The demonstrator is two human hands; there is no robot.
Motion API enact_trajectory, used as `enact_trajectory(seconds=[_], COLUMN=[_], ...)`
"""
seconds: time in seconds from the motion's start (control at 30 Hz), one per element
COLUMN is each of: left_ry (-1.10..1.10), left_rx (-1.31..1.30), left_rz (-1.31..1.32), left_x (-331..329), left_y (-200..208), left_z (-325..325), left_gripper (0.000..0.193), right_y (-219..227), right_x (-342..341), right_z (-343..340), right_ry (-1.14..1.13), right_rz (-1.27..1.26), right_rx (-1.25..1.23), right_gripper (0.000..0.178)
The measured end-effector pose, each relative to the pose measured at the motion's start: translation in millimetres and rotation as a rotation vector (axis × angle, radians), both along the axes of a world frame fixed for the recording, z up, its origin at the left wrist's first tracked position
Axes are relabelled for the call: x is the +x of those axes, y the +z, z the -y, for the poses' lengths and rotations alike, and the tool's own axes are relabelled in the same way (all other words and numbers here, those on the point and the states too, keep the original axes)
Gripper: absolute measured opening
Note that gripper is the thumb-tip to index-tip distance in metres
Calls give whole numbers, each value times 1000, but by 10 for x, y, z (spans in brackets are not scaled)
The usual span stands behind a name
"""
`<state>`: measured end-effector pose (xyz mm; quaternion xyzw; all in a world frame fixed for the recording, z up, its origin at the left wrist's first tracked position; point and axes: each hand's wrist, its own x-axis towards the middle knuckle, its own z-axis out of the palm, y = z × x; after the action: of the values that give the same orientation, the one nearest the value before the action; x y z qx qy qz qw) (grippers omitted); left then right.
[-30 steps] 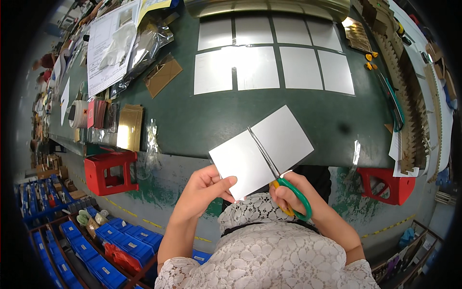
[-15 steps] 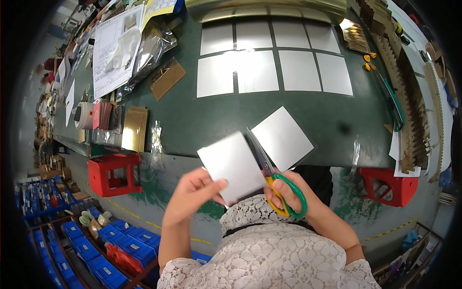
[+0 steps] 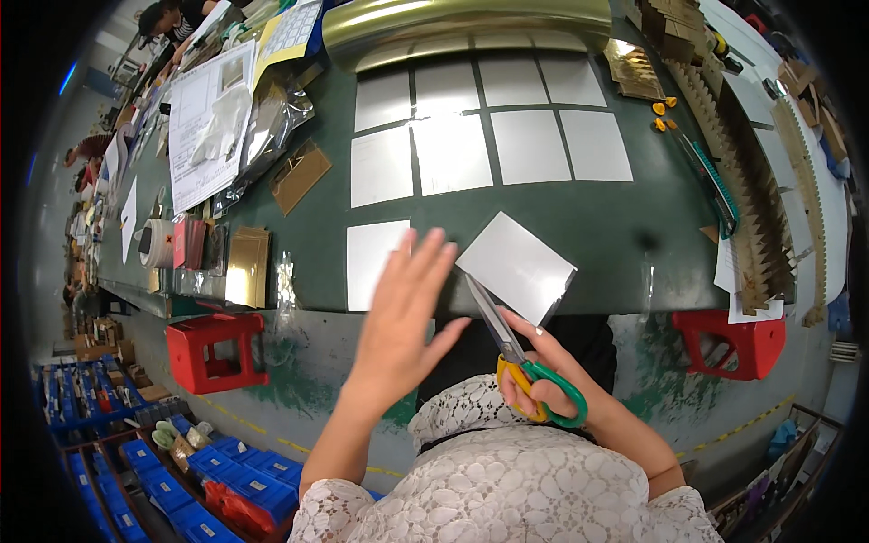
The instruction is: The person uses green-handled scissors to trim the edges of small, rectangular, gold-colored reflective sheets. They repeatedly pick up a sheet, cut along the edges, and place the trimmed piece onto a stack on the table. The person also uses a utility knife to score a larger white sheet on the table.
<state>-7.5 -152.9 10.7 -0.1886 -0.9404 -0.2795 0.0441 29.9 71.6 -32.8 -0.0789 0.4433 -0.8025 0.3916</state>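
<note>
My left hand (image 3: 398,317), fingers stretched out, is over a white sheet (image 3: 369,258) lying near the front edge of the green table; the hand covers part of it. A pair of scissors (image 3: 503,334) with yellow and green handles is in my right hand (image 3: 552,366), its blades pointing up and left. Just past the blade tips, a second white sheet (image 3: 519,262) lies turned at an angle, its near corner close to my right fingers. Further back, several white sheets (image 3: 529,147) are laid out in two rows.
A gold foil roll (image 3: 471,25) spans the back of the table. On the left lie papers (image 3: 206,136), a brown card (image 3: 300,176) and gold cards (image 3: 247,267). A green cutter (image 3: 715,185) and toothed cardboard strips (image 3: 715,136) are at right. Red stools (image 3: 213,348) stand below.
The sheet that my left hand held has been laid on the table at left, and that hand has opened over it. The scissors have lowered slightly, still in my right hand.
</note>
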Motion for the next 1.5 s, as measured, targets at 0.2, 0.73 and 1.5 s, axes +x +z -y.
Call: enact_trajectory(seconds=[0.2,0.73,1.5], left_ry=[-194,-405,45], left_rx=[-41,-220,1349], left_rz=[-115,14,1054], left_x=[-291,-386,-184], left_y=[-116,-47,-142], left_z=[-345,-639,-1145], left_gripper=[65,83,44], right_y=[-27,135,268], right_x=[3,237,758], right_z=[-86,-730,-1059], right_ry=[-174,-367,-471], right_rz=[-23,-37,-7], right_rx=[-147,-42,464], right_gripper=[88,100,89])
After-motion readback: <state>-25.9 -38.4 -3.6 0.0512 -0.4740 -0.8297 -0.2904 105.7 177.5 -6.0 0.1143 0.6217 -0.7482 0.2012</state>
